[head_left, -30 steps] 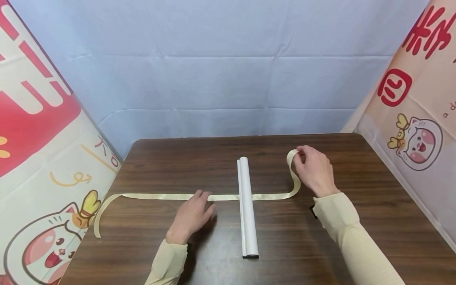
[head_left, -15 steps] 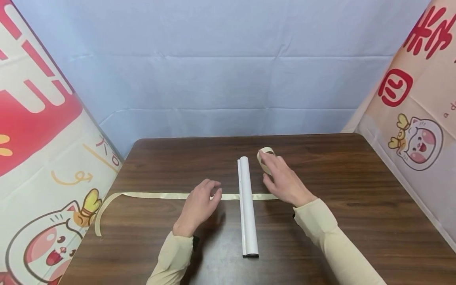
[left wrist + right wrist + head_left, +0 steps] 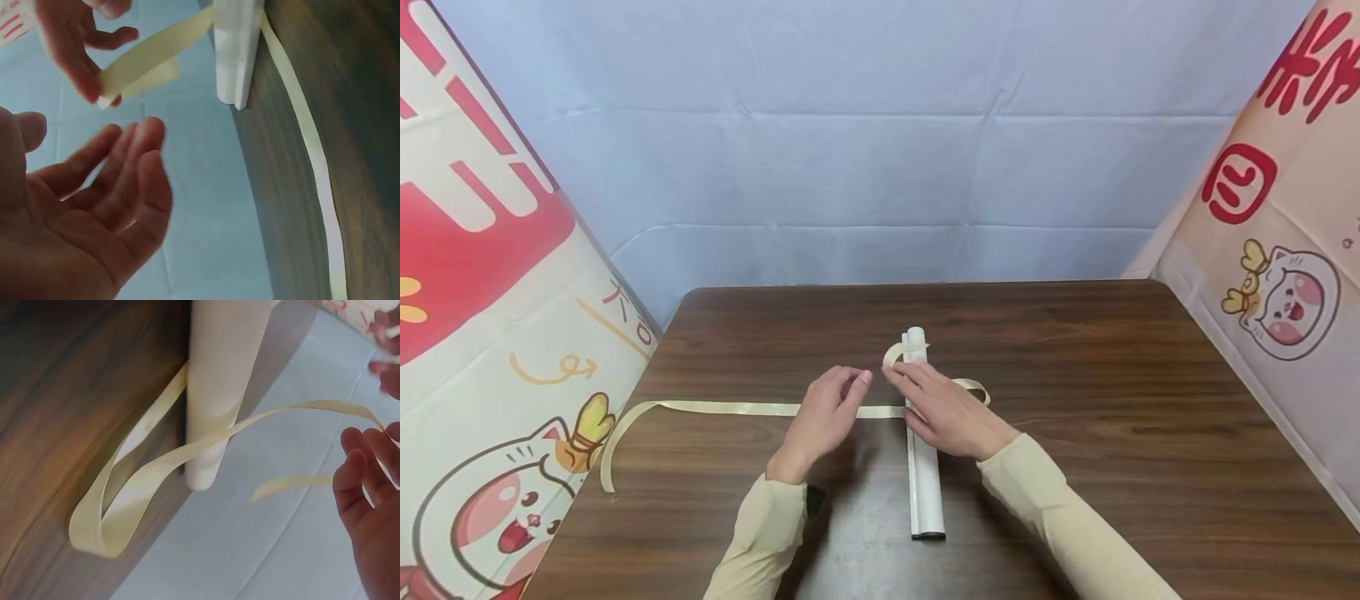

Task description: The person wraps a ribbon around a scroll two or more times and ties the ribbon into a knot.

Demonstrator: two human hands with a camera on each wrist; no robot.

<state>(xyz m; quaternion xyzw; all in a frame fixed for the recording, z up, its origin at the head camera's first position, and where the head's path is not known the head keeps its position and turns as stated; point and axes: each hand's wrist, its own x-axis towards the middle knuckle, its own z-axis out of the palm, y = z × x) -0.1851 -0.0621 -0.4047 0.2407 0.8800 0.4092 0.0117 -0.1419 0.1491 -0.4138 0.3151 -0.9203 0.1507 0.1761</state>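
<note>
We see a long, pale-yellow satin ribbon (image 3: 722, 407) passing beneath a slim, white, rod-like tube (image 3: 927, 492) and looping back above it, where the right hand (image 3: 955, 414) pinches it near its free end. Beside that, we find the left hand (image 3: 822, 415) empty, fingers loosely bent, above the dark-brown wood-grain worktop (image 3: 1112, 375).

Pale blue cloth (image 3: 865, 175) backs a brown table (image 3: 1112, 367).

Bar (image 3: 928, 492) on table (image 3: 1112, 375); ribbon (image 3: 722, 407) passes beneath, apparently, left to right, then loops back over.
</note>
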